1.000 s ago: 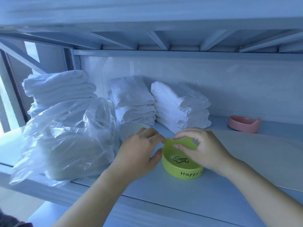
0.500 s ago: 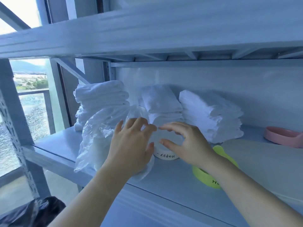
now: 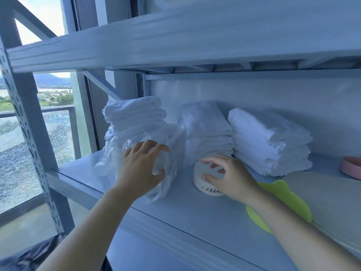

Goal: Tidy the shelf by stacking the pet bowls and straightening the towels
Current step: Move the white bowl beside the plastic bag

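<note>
A white pet bowl point(image 3: 200, 181) with "happy" lettering, seen upside down, stands on the shelf point(image 3: 185, 214) in front of the middle towel stack point(image 3: 207, 130). My right hand point(image 3: 232, 178) curls its fingers over the bowl's top, thumb on the near side. A lime-green bowl point(image 3: 283, 194) sits behind my right forearm. A pink bowl point(image 3: 351, 167) is at the far right. My left hand point(image 3: 140, 169) lies flat against a clear plastic bag of white towels point(image 3: 175, 145). More folded white towels are stacked at the back left point(image 3: 134, 112) and right point(image 3: 267, 141).
The upper shelf point(image 3: 195, 36) hangs low over the towels. A perforated upright post point(image 3: 25, 122) marks the left end, with a window behind it. A pale flat mat point(image 3: 332, 202) covers the shelf's right part. A dark bag point(image 3: 29, 257) lies on the floor below.
Both hands left the green bowl and moved left. The left hand now presses the bagged towels; the right hand has taken hold of the white bowl. The view swung left and up.
</note>
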Demonstrator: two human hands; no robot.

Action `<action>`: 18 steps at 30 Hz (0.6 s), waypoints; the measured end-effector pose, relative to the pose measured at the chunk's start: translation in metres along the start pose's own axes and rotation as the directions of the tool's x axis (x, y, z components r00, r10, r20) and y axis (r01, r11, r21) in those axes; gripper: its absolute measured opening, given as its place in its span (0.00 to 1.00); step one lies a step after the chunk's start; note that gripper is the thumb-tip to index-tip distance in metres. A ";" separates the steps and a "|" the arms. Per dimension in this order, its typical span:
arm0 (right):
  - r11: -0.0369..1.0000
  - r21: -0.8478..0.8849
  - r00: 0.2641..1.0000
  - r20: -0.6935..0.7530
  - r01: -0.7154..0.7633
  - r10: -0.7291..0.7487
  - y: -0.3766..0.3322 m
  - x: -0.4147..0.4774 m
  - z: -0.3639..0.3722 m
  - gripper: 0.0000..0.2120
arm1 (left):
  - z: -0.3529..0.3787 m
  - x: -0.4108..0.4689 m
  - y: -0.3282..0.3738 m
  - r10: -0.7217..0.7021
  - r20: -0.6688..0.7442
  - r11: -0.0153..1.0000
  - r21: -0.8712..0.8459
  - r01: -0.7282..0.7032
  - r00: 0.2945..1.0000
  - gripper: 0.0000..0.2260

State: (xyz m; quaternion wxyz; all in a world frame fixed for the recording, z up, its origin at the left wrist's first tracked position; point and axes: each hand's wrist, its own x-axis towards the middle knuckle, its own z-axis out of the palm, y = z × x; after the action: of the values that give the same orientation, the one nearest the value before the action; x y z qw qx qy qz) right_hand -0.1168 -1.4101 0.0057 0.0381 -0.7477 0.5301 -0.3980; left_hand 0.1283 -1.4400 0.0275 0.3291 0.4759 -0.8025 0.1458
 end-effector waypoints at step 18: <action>0.943 -0.326 0.974 0.181 -0.070 0.135 0.022 -0.002 0.006 0.16 | 0.027 -0.010 0.038 0.185 -0.279 0.982 0.102 -0.162 0.942 0.21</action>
State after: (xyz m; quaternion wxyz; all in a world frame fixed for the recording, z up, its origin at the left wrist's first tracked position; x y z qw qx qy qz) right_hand -0.1301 -1.4203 -0.0104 -0.0088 -0.7516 0.6191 -0.2275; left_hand 0.0883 -1.4291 0.0035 0.4092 0.3896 -0.7788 0.2726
